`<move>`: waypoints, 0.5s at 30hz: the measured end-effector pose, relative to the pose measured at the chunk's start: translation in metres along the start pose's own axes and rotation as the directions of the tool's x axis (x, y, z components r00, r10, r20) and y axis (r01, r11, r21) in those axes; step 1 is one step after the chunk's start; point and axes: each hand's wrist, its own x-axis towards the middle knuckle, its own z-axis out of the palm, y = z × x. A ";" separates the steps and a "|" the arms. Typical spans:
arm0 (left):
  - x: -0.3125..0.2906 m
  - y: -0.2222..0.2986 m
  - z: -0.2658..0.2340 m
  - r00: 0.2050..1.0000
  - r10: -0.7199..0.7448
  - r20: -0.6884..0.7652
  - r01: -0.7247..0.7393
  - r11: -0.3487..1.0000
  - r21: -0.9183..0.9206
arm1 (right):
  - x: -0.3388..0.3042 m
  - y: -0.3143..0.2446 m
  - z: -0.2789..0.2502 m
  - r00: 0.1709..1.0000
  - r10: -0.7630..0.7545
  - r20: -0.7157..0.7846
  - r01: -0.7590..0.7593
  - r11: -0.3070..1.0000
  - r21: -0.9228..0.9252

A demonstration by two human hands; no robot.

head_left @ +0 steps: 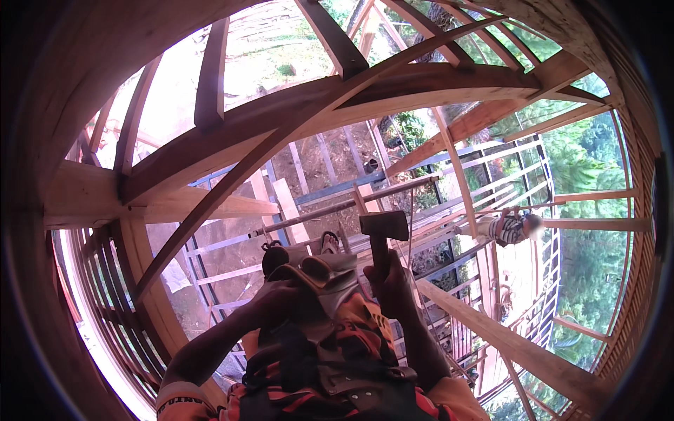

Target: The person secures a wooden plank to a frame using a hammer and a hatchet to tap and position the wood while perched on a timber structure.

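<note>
My right hand (390,286) is closed around the handle of a hatchet (384,226), held upright in front of me with its dark metal head at the top. My left hand (282,296) is at the tan tool pouch (337,282) worn at my waist. Its fingers lie in shadow against the pouch's edge, so whether they grip anything cannot be made out. Beyond the pouch, my foot in a sandal (329,243) rests among the timbers below.
A thick wooden beam (302,105) crosses ahead, with rafters above and a slanting brace (232,182). A round pole (351,203) lies beyond my feet. Another person (509,228) in a striped top is among the framing at right. Gaps between timbers show ground far below.
</note>
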 end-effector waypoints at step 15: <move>0.047 0.014 -0.071 0.871 -0.269 -0.411 -0.227 0.522 -0.822 | -0.008 0.014 0.010 0.995 0.103 0.009 -0.103 0.995 0.017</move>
